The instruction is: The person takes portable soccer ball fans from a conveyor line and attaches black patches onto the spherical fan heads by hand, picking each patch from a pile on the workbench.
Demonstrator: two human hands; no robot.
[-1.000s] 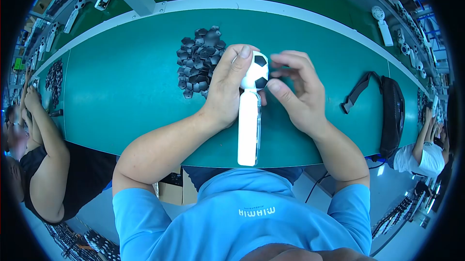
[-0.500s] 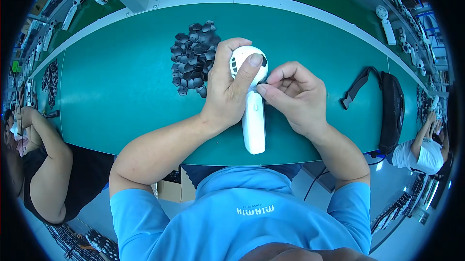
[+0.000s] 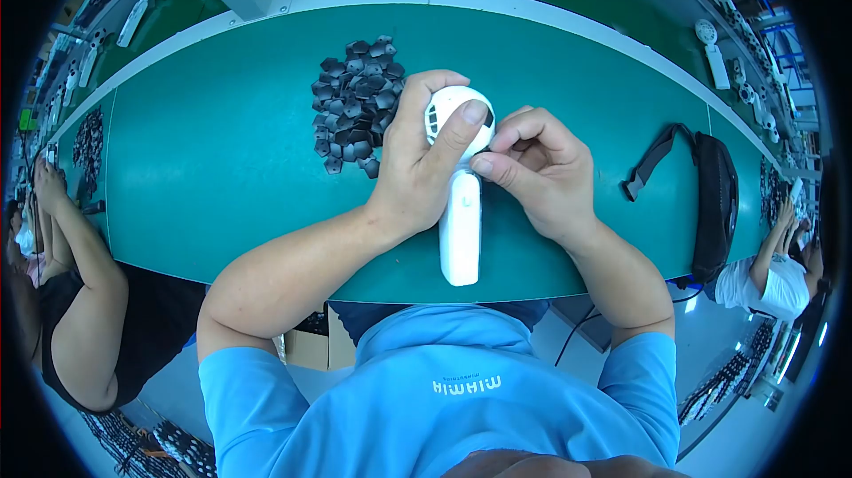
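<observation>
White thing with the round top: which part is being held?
The left hand holds the white thing by its round top. The right hand has its fingers near the top's lower edge; what they grip is unclear.

A glossy white plastic gadget is gleaming over a smooth green tabletop, dark plastic-looking pieces are showing a dull sheen, and a black pouch and blue cloth shirt are looking matt.

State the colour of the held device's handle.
The handle is white, seen best in the head view.
</observation>
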